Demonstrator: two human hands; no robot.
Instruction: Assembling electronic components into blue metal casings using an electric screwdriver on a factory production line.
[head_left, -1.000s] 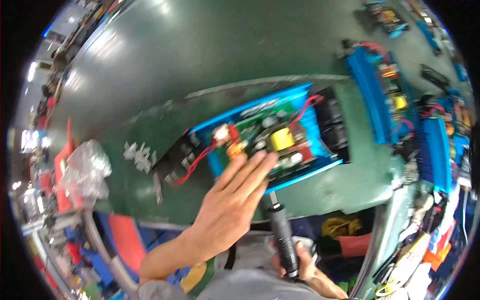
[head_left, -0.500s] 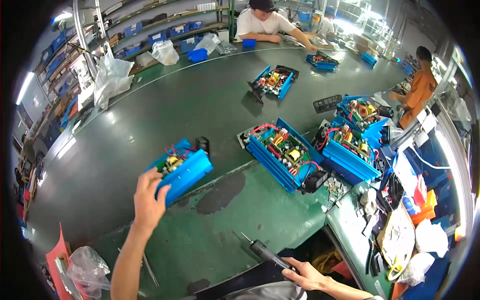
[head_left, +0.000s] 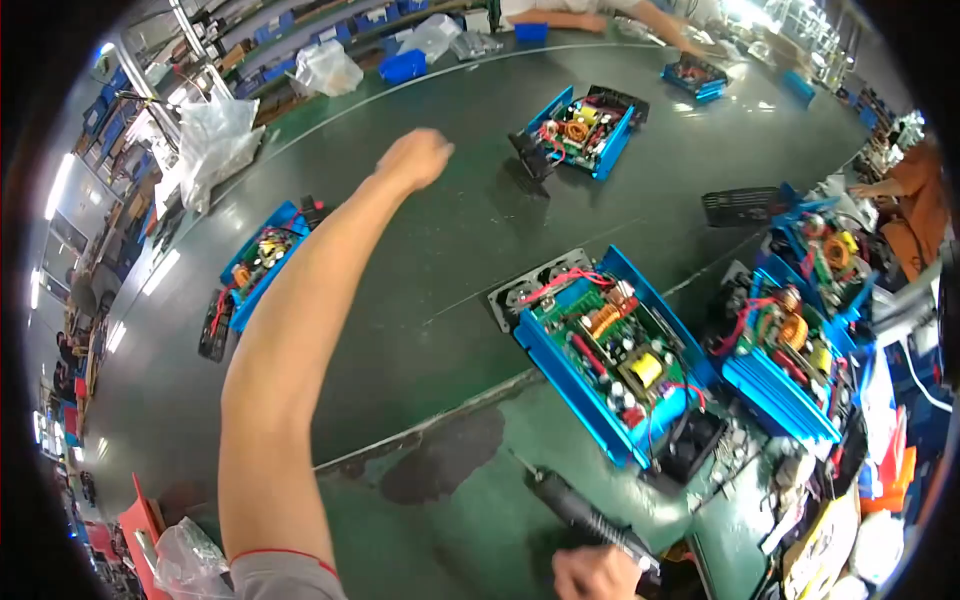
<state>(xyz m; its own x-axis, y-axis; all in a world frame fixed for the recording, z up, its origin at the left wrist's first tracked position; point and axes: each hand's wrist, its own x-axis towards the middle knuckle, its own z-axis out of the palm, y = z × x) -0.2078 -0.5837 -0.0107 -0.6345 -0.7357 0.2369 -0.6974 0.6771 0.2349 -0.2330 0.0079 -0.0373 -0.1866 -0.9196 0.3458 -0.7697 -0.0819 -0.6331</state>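
My left hand (head_left: 415, 160) is stretched far out over the dark table, apart from any unit; it is blurred and its fingers are hard to make out. Left of that arm lies a blue metal case with a circuit board (head_left: 262, 255), partly behind my forearm. Ahead and right of the hand sits another open blue case (head_left: 585, 130) with a black end plate at each end. My right hand (head_left: 597, 574), low in the picture, is closed round a dark electric screwdriver (head_left: 590, 522), its bit pointing up and left toward the nearest open case (head_left: 620, 355).
Two more open cases (head_left: 790, 345) crowd the right side, beside loose screws (head_left: 735, 450). A black vented plate (head_left: 740, 207) lies behind them. Far off are another unit (head_left: 695, 77), a blue bin (head_left: 403, 67) and plastic bags (head_left: 328, 68). Co-workers' arms (head_left: 660, 22) show at the far side.
My left hand has let go of a blue case and moved forward and right; that case now lies farther left. The view has shifted closer. My right hand still holds the screwdriver.
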